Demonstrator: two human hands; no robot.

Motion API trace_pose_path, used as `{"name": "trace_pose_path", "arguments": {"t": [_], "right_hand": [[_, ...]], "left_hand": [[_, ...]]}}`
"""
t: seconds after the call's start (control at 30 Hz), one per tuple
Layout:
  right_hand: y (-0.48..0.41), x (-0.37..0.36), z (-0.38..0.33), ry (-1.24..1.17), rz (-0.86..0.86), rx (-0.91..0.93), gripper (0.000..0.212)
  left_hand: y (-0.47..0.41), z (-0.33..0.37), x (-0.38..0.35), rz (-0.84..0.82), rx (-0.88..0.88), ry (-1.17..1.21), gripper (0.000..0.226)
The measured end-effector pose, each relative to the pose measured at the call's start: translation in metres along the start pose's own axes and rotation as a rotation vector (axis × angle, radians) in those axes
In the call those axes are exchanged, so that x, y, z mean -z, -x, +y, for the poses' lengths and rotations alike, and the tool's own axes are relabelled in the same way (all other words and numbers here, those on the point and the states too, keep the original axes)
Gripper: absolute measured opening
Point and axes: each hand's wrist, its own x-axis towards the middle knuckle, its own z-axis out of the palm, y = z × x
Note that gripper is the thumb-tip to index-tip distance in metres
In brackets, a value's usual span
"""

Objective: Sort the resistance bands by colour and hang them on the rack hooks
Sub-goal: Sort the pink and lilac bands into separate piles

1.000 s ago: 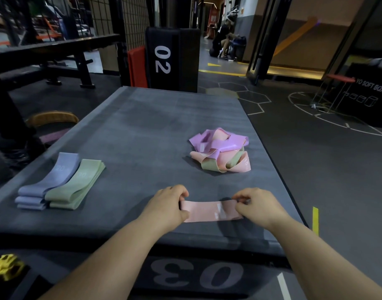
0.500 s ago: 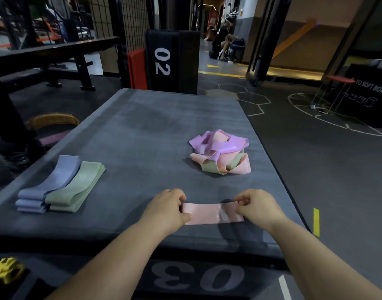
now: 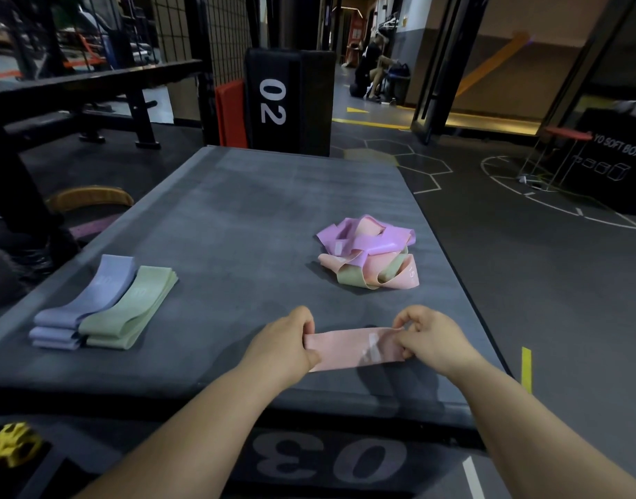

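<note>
Little has moved in the last second. We still have the pink band (image 3: 348,349) stretched flat on the bench (image 3: 237,217), close to its near edge, with one end in each hand. Our left hand (image 3: 278,342) grips the left end, fingers curled round it. Our right hand (image 3: 429,338) has shifted only slightly, and its fingers (image 3: 404,320) pinch the right end at its far corner.

The band lies much as it did, so we judge the flattening all but finished and the next move to be setting it down as a new colour group, since no pink stack is laid yet. The lilac stack (image 3: 93,293) and green stack (image 3: 132,306) lie side by side, touching, at the bench's left, well apart from our hands. The tangled pile (image 3: 368,252) of purple, pink and green bands sits beyond our right hand, unsorted. We can make out no hooks, so hanging looks some way off.
</note>
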Motion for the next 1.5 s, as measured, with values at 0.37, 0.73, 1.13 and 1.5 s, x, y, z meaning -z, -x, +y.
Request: {"name": "trace_pose_path", "arguments": {"t": [0.37,0.73,1.13,1.5], "right_hand": [[-0.005,0.006,0.005,-0.375,0.063,-0.064,0.014],[-0.011,-0.001,0.015,-0.395,0.145,-0.051,0.015],[-0.009,-0.017,0.016,0.074,0.172,0.03,0.008],[-0.008,-0.025,0.017,0.384,0.168,0.251,0.048]], "left_hand": [[0.0,0.005,0.003,0.081,-0.147,0.271,0.026],[0.001,0.002,-0.007,0.123,-0.441,-0.07,0.031],[0.001,0.001,-0.011,-0.032,-0.441,-0.146,0.02],[0.007,0.008,-0.024,0.014,-0.332,-0.218,0.04]]}}
